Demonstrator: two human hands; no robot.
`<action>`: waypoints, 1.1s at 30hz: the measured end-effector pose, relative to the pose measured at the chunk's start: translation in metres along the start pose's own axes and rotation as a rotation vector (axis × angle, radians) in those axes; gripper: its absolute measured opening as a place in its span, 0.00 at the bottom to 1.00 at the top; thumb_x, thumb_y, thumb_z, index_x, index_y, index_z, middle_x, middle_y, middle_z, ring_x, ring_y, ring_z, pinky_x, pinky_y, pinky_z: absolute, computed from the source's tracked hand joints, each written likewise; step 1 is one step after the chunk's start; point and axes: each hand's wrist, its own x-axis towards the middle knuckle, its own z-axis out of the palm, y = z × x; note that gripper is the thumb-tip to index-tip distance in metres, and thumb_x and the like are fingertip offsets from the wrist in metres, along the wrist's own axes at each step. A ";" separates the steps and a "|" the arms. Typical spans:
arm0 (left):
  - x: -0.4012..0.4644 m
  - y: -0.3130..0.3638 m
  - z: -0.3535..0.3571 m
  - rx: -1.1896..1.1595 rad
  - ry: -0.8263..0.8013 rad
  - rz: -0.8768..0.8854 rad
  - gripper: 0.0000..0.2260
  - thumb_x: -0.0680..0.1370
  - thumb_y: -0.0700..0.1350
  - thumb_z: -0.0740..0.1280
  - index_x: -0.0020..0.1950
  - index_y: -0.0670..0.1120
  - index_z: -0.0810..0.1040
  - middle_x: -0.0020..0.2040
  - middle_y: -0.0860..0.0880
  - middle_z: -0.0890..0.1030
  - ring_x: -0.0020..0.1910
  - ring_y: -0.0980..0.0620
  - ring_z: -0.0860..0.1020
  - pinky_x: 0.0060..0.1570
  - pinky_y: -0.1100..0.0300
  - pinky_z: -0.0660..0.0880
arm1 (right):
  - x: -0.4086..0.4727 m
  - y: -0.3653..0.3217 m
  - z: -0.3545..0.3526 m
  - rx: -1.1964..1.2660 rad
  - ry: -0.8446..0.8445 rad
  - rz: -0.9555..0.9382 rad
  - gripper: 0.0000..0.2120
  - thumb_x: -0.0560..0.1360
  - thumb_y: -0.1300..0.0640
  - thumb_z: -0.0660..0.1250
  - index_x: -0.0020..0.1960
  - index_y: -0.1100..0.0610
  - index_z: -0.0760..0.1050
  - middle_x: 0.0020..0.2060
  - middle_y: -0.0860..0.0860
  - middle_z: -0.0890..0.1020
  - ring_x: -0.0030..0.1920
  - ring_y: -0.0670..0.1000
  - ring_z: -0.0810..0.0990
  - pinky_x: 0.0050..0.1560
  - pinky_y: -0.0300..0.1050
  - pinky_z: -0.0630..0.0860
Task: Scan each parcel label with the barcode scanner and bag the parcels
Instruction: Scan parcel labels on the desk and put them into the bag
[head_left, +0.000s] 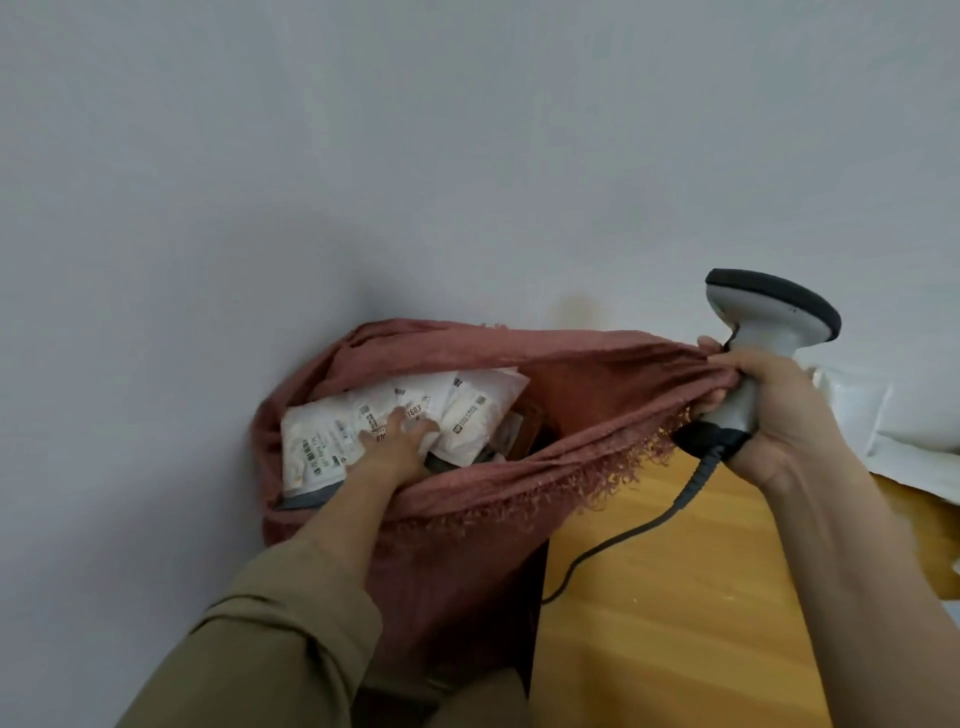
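Observation:
A dusty-red woven bag with a frayed rim stands open against the wall. Inside lie several white parcels with printed barcode labels. My left hand reaches down into the bag, its straight fingers pressing flat on the top parcels. My right hand grips the handle of a grey and black barcode scanner and, with the same fingers, pinches the bag's right rim, holding the mouth stretched wide. The scanner's head points up and left, and its black cable trails down over the table.
A yellow wooden table lies to the right of the bag. More white parcels are piled at its far right edge. A plain pale wall fills the background, close behind the bag.

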 end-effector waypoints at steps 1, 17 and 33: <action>-0.003 -0.005 -0.001 -0.032 -0.002 0.051 0.31 0.76 0.54 0.70 0.75 0.62 0.59 0.79 0.48 0.41 0.77 0.35 0.46 0.72 0.34 0.52 | 0.002 0.001 0.003 0.006 -0.007 0.007 0.08 0.77 0.65 0.59 0.46 0.58 0.75 0.27 0.49 0.72 0.21 0.44 0.67 0.21 0.33 0.67; -0.039 -0.094 -0.002 -1.105 0.549 -0.744 0.18 0.82 0.41 0.59 0.71 0.37 0.69 0.68 0.38 0.73 0.65 0.39 0.74 0.51 0.54 0.72 | -0.008 0.020 0.016 -0.140 -0.012 0.183 0.12 0.76 0.63 0.67 0.36 0.56 0.69 0.22 0.48 0.70 0.21 0.44 0.67 0.21 0.35 0.68; -0.057 -0.113 -0.063 -1.224 0.933 -0.617 0.20 0.81 0.44 0.60 0.68 0.32 0.72 0.66 0.36 0.75 0.64 0.40 0.75 0.65 0.53 0.71 | -0.032 0.015 0.061 0.204 -0.433 0.003 0.09 0.74 0.64 0.63 0.38 0.55 0.74 0.34 0.51 0.77 0.36 0.50 0.78 0.59 0.44 0.74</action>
